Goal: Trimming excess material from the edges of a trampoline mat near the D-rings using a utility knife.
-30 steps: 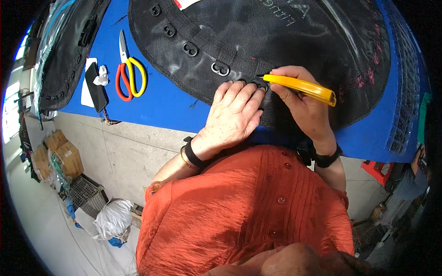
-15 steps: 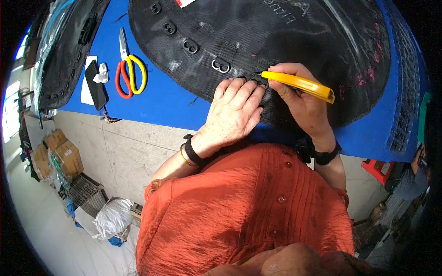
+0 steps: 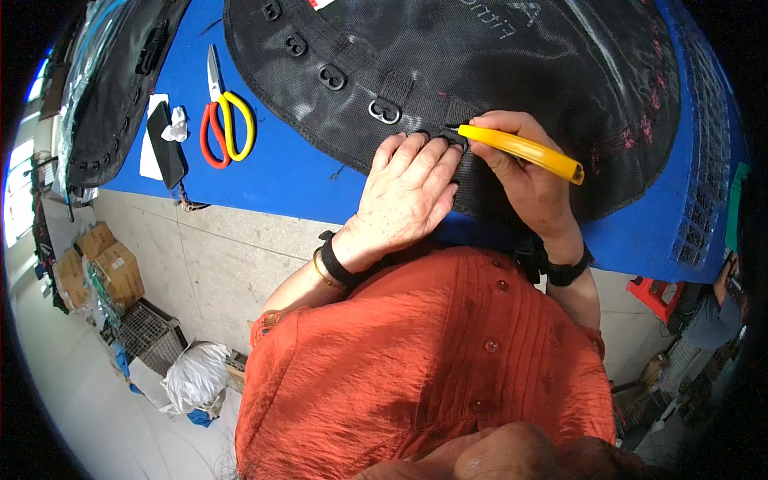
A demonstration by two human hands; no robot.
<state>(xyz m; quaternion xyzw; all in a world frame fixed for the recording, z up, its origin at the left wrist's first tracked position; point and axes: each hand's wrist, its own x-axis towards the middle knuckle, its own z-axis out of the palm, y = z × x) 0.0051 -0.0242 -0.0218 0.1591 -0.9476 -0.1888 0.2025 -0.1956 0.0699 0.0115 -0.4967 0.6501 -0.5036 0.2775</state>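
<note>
A round black mesh fabric piece (image 3: 512, 72) lies on the blue table, with several black buckles (image 3: 384, 110) along its near left border. My left hand (image 3: 412, 180) rests palm down on that border, fingers stretched out and side by side, partly covering a buckle. Held in my right hand (image 3: 532, 180) is a yellow utility knife (image 3: 524, 152), pinched between thumb and fingers. Its dark tip points left and meets the fabric at the buckle beside my left fingertips. The exact contact there is too small to make out.
Scissors (image 3: 227, 132) with one red and one yellow handle lie left on the blue table (image 3: 280, 176). Beside them is a dark phone-like slab (image 3: 166, 148) with crumpled white paper (image 3: 176, 124). Another black piece (image 3: 132, 80) lies far left. Cardboard boxes (image 3: 118, 272) stand on the floor.
The knife's tip has shifted slightly right and down, with its handle end a little lower. The fabric's buckles sit slightly higher in view. My left hand stays in place.
</note>
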